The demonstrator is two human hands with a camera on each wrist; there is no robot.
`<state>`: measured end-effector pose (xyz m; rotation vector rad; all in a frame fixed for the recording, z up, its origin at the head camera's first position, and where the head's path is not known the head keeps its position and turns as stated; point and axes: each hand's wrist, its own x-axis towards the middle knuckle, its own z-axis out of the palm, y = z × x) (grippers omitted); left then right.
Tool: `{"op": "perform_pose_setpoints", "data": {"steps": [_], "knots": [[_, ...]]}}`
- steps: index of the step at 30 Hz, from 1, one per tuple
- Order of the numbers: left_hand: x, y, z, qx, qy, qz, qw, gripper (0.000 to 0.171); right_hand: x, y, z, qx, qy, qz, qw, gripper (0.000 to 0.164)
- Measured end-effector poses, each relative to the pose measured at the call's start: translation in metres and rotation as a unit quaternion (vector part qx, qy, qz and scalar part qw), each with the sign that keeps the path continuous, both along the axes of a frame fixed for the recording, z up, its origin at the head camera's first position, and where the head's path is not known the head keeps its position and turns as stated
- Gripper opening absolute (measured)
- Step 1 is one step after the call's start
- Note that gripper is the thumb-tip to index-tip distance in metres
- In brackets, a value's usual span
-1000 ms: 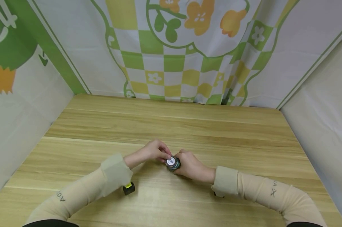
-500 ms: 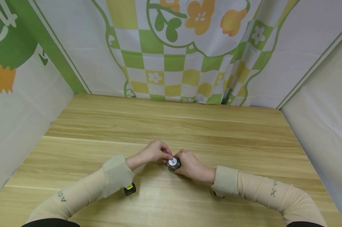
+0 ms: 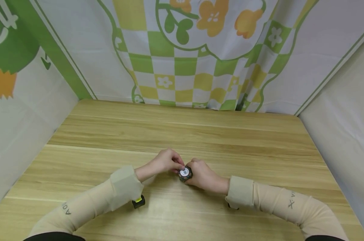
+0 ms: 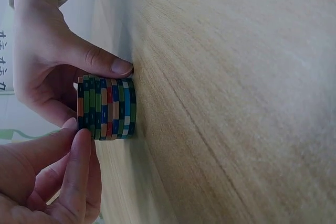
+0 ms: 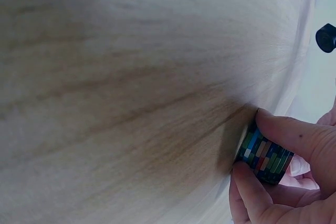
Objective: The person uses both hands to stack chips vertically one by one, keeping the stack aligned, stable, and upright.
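Observation:
A short stack of poker chips (image 4: pixel 107 109) stands upright on the wooden table, with green, blue, red and orange edge marks. My right hand (image 3: pixel 203 176) grips it from the right; in the right wrist view the thumb and fingers (image 5: pixel 251 187) lie on opposite sides, low near the tabletop. My left hand (image 3: pixel 165 161) pinches the rim of the top poker chip (image 3: pixel 185 172), which has a white centre with dark print. That chip lies in line with the stack, as the left wrist view shows. My left palm is hidden.
The wooden table (image 3: pixel 182 134) spreads out around both hands. Behind it hangs a green, yellow and white checked curtain (image 3: pixel 185 67), with pale curtain walls at the sides. A black wrist device (image 3: pixel 138 201) with a yellow patch sits under the left cuff.
My left hand has moved slightly right, bringing the top chip from an offset position into line over the stack. My right hand has stayed in place around the stack.

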<state>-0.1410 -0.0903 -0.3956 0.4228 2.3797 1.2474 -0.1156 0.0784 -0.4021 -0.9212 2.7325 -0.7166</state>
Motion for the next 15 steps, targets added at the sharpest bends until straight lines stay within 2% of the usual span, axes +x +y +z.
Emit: {"op": "perform_pose_setpoints", "data": {"steps": [15], "knots": [[0.0026,0.0035,0.0026,-0.029,0.019,0.002,0.9994,0.006,-0.0018,0.0001,-0.0035,-0.007,0.009,0.003,1.000,0.031]]}}
